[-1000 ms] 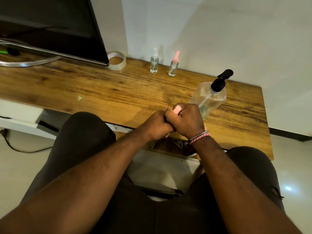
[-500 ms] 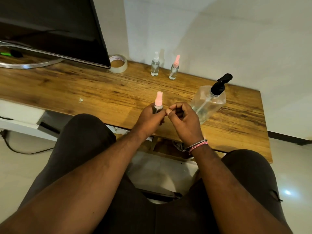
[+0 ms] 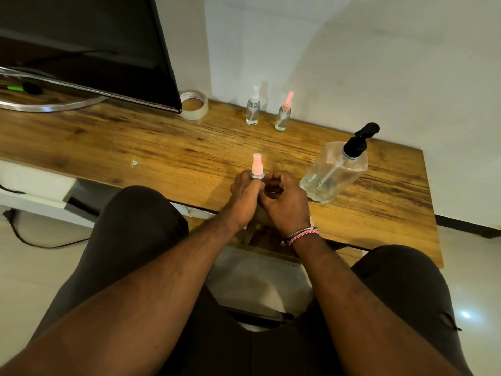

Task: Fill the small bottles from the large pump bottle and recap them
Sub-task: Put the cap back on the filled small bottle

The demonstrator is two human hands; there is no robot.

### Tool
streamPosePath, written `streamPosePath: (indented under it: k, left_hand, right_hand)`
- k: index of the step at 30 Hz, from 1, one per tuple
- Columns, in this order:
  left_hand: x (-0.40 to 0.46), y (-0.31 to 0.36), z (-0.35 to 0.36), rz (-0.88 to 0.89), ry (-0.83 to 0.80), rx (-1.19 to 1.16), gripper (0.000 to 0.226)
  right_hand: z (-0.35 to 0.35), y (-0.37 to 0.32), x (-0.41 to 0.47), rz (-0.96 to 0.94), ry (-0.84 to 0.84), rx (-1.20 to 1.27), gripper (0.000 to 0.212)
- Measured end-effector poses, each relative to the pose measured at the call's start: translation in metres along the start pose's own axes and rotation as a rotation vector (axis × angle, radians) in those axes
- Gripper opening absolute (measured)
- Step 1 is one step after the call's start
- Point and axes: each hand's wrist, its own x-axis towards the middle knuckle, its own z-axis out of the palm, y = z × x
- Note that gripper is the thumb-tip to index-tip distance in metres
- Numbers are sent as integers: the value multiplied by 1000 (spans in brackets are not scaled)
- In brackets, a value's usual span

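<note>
My left hand [image 3: 244, 195] is closed around a small clear bottle with a pink spray top [image 3: 257, 166], held upright at the near edge of the wooden table [image 3: 176, 147]. Only the top and neck show above my fingers. My right hand [image 3: 286, 203] sits right beside it with fingers curled, touching the left hand; whether it holds anything is hidden. The large clear pump bottle [image 3: 336, 172] with a black pump stands to the right. Two small bottles stand at the back by the wall, one white-topped [image 3: 253, 111] and one pink-topped [image 3: 283, 116].
A roll of clear tape [image 3: 194, 105] lies at the back beside a dark monitor [image 3: 81, 50] on a curved metal stand. A small white scrap [image 3: 133, 163] lies on the table's left half. My knees are under the table's front edge.
My right hand came off the pink spray top it was covering, so the top is now exposed. The bottle stays in my left hand, and both hands shifted slightly left.
</note>
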Motion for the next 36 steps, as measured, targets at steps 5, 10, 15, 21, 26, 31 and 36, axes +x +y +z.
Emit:
streamPosePath:
  k: [5,10,15,21,26,31,36]
  left_hand:
    - [18,7,-9,93,78,236,38]
    - [58,21,-37,122,284,117,46]
    - [71,11,-69,71,401,196,26]
    - [95,-4,-86,62,421,306,29]
    - [119,0,-93,115,475,370,28]
    - [140,1,-94,141,459,422,30]
    - [155,1,-97,157,470,445,30]
  right_hand:
    - [16,-4,26,-53,47,-49,33]
    - [55,-21,74,-77,105,-66,32]
    - [90,-28,121,-37,137,-24,32]
    - [121,-23,159,2,188,-21,31]
    - [134,-17,175,4,202,-45,31]
    - [144,-17,189,-6,257,-54,31]
    - [153,-18,202,7,277,-64,35]
